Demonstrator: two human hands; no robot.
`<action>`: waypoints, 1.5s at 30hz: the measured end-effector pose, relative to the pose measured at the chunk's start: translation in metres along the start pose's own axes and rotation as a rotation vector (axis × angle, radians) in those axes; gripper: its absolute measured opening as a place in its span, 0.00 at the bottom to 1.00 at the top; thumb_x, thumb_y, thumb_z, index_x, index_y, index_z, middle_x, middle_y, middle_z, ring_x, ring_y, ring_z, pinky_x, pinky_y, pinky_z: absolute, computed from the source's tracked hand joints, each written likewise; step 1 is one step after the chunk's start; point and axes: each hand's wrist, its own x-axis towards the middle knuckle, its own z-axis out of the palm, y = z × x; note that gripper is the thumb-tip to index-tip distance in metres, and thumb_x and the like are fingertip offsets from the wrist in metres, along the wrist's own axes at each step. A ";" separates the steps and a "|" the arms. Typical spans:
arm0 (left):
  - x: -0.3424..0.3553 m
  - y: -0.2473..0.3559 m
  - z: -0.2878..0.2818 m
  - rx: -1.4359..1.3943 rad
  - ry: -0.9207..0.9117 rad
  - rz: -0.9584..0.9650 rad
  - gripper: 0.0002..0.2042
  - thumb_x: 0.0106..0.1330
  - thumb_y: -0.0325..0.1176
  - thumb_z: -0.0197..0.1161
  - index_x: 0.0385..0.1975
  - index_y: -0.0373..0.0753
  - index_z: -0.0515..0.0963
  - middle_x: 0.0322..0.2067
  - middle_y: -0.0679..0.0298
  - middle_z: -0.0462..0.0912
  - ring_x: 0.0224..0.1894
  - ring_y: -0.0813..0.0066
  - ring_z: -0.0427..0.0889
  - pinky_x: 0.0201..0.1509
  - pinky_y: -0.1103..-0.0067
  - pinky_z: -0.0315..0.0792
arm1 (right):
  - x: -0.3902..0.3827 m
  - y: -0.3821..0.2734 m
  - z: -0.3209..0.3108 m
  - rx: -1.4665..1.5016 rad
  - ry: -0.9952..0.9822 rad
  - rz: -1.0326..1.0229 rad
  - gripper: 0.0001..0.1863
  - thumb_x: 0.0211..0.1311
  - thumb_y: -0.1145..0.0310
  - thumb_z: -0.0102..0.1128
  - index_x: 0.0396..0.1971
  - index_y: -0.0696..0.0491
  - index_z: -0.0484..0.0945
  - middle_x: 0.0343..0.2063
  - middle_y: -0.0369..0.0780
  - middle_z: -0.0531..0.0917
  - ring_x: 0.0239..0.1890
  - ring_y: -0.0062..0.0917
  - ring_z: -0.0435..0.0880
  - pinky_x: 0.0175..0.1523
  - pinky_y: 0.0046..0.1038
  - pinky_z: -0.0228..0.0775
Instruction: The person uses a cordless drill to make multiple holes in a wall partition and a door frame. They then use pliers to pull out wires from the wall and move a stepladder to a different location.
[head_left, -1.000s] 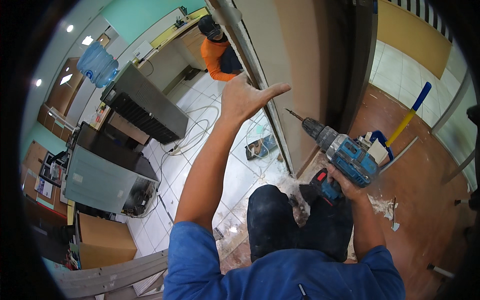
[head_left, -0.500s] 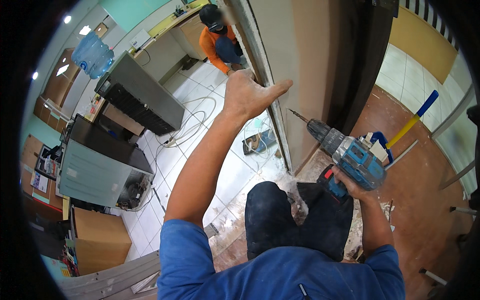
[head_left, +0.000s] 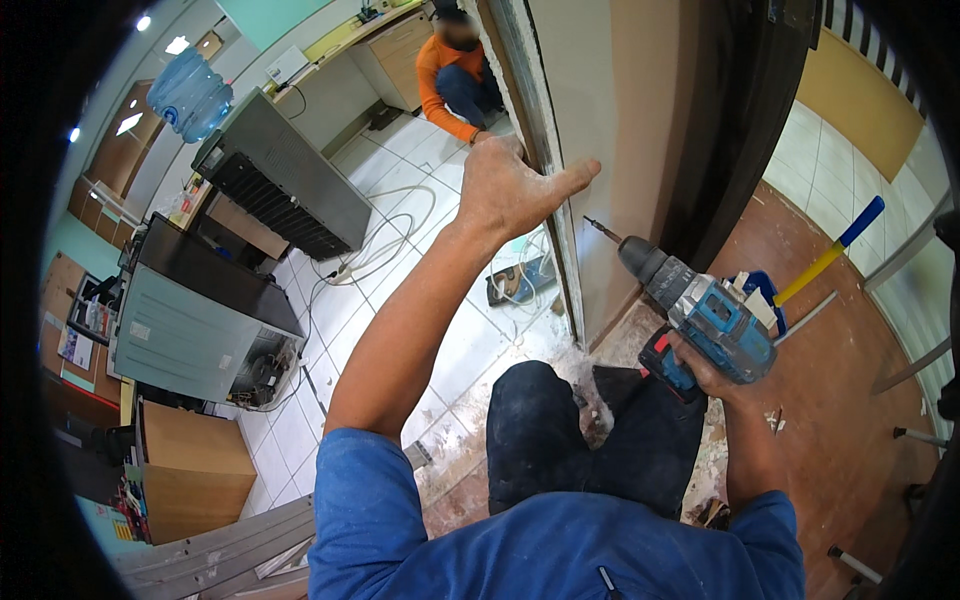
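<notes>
Blue shirt [head_left: 560, 555], short slvs [head_left: 368, 490], dk trousers [head_left: 538, 430]

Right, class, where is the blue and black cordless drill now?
In the head view, the drill is right of centre, gripped in the person's right hand, its bit pointing toward the flat beige panel.

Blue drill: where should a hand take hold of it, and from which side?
The drill is likely best held by its handle, between the body and the red-marked base, from behind on the person's right. The right hand wraps it there; the bit points up-left in the picture, away from that approach. I'd avoid the chuck.
</notes>
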 end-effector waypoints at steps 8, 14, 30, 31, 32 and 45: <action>-0.002 0.006 0.000 -0.012 -0.031 -0.042 0.28 0.51 0.58 0.70 0.30 0.32 0.86 0.20 0.58 0.85 0.22 0.68 0.85 0.31 0.75 0.79 | 0.009 -0.016 0.001 -0.141 0.118 -0.310 0.18 0.56 0.74 0.69 0.48 0.55 0.80 0.33 0.37 0.84 0.29 0.22 0.82 0.36 0.26 0.75; -0.003 0.010 -0.005 -0.013 -0.106 -0.118 0.27 0.52 0.54 0.72 0.35 0.31 0.86 0.27 0.54 0.87 0.27 0.68 0.85 0.33 0.74 0.77 | 0.014 -0.028 0.003 -0.106 0.131 -0.338 0.17 0.53 0.74 0.71 0.45 0.55 0.82 0.34 0.37 0.87 0.35 0.25 0.86 0.43 0.27 0.77; -0.006 0.014 -0.008 -0.023 -0.021 0.006 0.26 0.52 0.55 0.71 0.36 0.34 0.87 0.26 0.54 0.87 0.30 0.63 0.88 0.40 0.72 0.80 | 0.019 0.011 -0.002 -0.168 -0.017 -0.394 0.15 0.61 0.69 0.71 0.47 0.54 0.83 0.43 0.40 0.87 0.45 0.30 0.85 0.50 0.32 0.77; -0.006 0.014 -0.009 -0.003 -0.032 -0.017 0.26 0.52 0.55 0.71 0.36 0.34 0.87 0.26 0.53 0.87 0.30 0.63 0.88 0.40 0.72 0.80 | 0.019 0.011 -0.003 -0.138 0.008 -0.400 0.14 0.61 0.69 0.70 0.46 0.54 0.83 0.40 0.40 0.87 0.43 0.29 0.85 0.48 0.31 0.77; -0.007 0.014 -0.010 -0.024 -0.036 -0.008 0.27 0.52 0.56 0.70 0.36 0.33 0.87 0.26 0.53 0.87 0.31 0.62 0.88 0.41 0.72 0.80 | 0.019 0.011 -0.002 -0.106 0.032 -0.402 0.13 0.61 0.69 0.70 0.45 0.54 0.83 0.38 0.39 0.87 0.40 0.28 0.85 0.46 0.31 0.77; -0.046 -0.038 0.015 -0.497 0.220 -0.023 0.28 0.69 0.54 0.49 0.46 0.31 0.81 0.21 0.66 0.68 0.20 0.73 0.67 0.25 0.75 0.62 | -0.026 0.013 0.003 0.236 0.131 0.008 0.06 0.63 0.71 0.65 0.36 0.55 0.79 0.22 0.35 0.79 0.26 0.21 0.80 0.33 0.26 0.73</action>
